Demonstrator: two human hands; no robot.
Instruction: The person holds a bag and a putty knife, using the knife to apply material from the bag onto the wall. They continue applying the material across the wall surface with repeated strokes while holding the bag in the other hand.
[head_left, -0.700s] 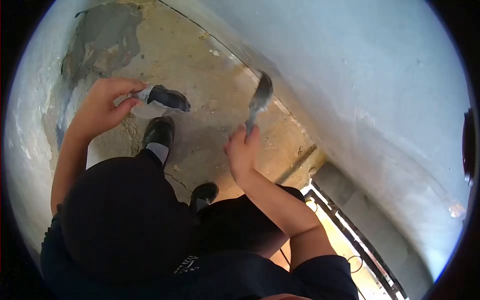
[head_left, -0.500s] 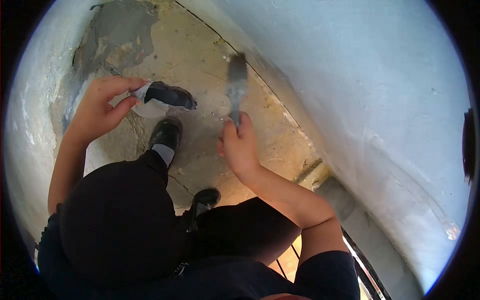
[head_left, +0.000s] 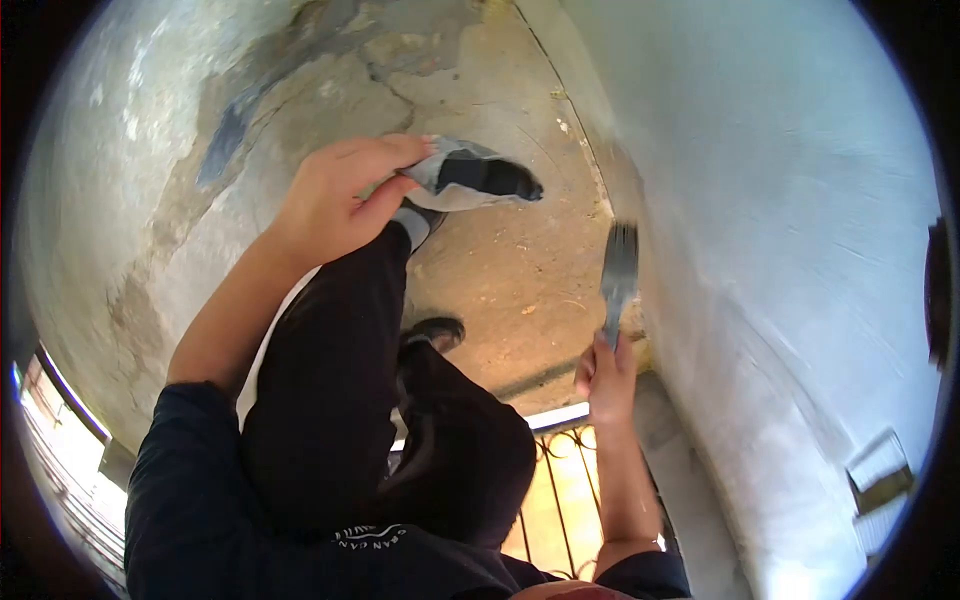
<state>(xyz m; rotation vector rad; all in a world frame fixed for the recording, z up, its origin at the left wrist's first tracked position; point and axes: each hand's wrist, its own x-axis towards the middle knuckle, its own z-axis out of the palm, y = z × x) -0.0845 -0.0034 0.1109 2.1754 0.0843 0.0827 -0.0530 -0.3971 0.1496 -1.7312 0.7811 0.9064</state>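
Location: a narrow corner of a building, exact type undetermined; worn, possibly under repair. Pale blue wall (head_left: 760,230) fills the right side. Bare, stained floor (head_left: 510,260) at centre; grey patches (head_left: 400,45) and cracks toward upper centre. Scuffed, patchy wall (head_left: 130,200) at left. Below centre I see a metal grille (head_left: 555,500) with curled bars, bright light coming through it.
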